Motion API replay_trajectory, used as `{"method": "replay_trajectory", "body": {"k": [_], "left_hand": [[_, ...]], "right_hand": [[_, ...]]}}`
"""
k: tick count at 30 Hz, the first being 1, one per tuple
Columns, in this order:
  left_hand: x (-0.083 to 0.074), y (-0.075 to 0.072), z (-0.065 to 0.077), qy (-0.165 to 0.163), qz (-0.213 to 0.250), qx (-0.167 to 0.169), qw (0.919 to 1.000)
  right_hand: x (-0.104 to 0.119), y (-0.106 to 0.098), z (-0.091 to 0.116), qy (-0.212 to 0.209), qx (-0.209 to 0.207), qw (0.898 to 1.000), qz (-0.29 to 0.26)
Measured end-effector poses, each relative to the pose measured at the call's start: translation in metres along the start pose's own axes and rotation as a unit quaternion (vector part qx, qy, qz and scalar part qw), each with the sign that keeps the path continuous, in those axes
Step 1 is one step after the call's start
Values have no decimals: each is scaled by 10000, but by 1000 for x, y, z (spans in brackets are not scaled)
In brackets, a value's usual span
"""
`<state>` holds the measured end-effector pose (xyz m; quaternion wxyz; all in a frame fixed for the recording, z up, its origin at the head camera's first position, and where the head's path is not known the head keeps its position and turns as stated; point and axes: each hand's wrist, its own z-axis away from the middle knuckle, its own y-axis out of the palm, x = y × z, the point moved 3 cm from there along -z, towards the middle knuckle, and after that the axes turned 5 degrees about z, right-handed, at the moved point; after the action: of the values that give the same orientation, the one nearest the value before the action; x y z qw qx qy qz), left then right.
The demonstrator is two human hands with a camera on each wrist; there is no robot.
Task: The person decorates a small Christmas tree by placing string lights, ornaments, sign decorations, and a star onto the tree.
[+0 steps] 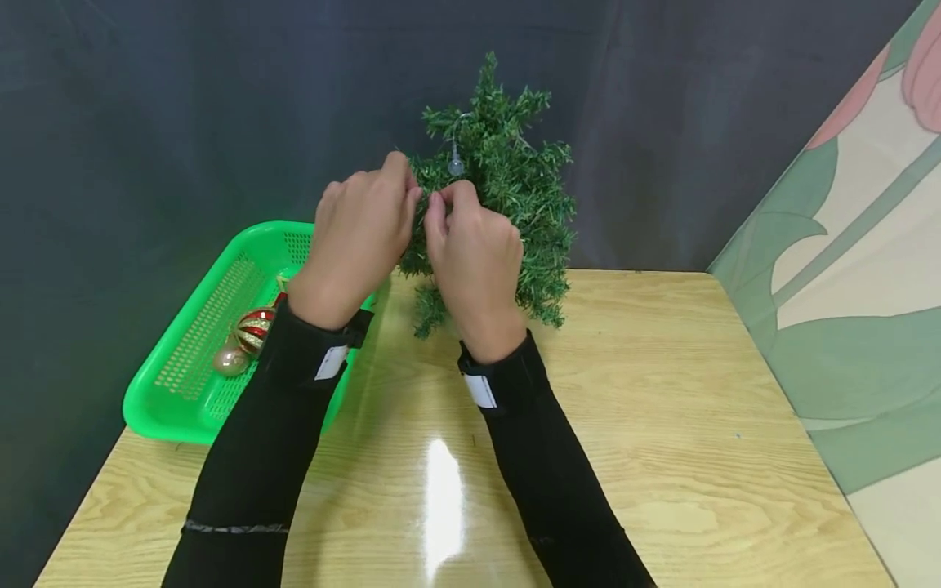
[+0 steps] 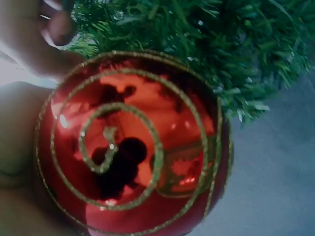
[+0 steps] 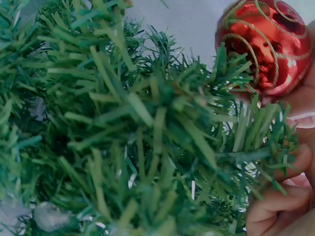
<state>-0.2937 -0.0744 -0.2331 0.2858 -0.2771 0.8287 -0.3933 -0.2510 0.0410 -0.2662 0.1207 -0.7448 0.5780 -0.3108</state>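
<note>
A small green artificial Christmas tree (image 1: 525,204) stands on the table, with both hands at its left side. My left hand (image 1: 360,233) holds a shiny red Christmas bauble (image 2: 182,132) with gold glitter swirls, which the hand hides in the head view. In the right wrist view, that bauble (image 3: 266,46) is beside a branch tip (image 3: 266,152). The right hand (image 1: 476,253) has its thumb and forefinger pinched together there, close to the left fingertips. Its curled fingers (image 3: 280,209) appear at the branch tip; any hanging loop between the hands cannot be made out.
A green plastic basket (image 1: 176,318) on the left holds a red-and-gold striped bauble (image 1: 254,328) and a small gold ball (image 1: 231,360). A clear bulb-shaped piece (image 1: 456,167) hangs on the tree. Behind the wooden table (image 1: 662,408) is a dark curtain (image 1: 220,106).
</note>
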Motion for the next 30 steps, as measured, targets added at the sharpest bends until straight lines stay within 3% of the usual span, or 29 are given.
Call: {"method": "replay_trajectory", "body": {"k": [7,14,24,30], "left_hand": [[-3,1,-2,-243,72,10,9997],[-5,-1,0,-182,289,-120,9993],[2,-8,0,-183,836,209,9961],[9,-2,-10,-726,1130,624,9890]], "right_hand": [[-1,2,0,160,122,9998,33],[0,3,2,152,38,9998,-92],[2,7,6,142,-153,9994,273],[2,12,6,326,-95,9965,760]]}}
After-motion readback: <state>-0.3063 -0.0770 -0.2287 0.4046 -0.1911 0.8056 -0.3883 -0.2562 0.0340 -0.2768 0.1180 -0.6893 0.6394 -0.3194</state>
